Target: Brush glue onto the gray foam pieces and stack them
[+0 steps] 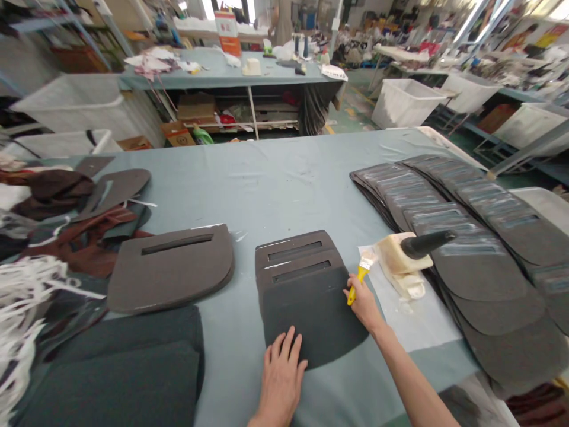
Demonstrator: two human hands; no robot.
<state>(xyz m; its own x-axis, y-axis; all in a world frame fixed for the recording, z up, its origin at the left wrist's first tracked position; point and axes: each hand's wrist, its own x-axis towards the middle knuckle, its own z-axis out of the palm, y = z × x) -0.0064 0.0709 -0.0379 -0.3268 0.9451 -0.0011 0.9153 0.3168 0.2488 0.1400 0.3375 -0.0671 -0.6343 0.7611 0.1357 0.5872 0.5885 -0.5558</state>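
Note:
My right hand (364, 302) is closed round the yellow handle of a paintbrush (363, 273), bristles pointing up and away from me. Just left of it lie dark slotted panels (297, 252), overlapped, with a dark green-black fabric piece (311, 314) over their near part. White streaks mark the panels' edges. My left hand (282, 367) rests flat with fingers spread on the near left edge of that fabric. Right of the brush, a cream plastic container (400, 261) with a black spout-like piece (429, 243) stands on a white sheet (413, 332).
Fanned rows of dark slotted panels (480, 273) cover the table's right side. A stack of panels (173, 273) lies left of centre, folded dark fabric (120, 373) nearer me. White strips (35, 308) and brown cloth heap at far left. Another table (191, 74) stands beyond.

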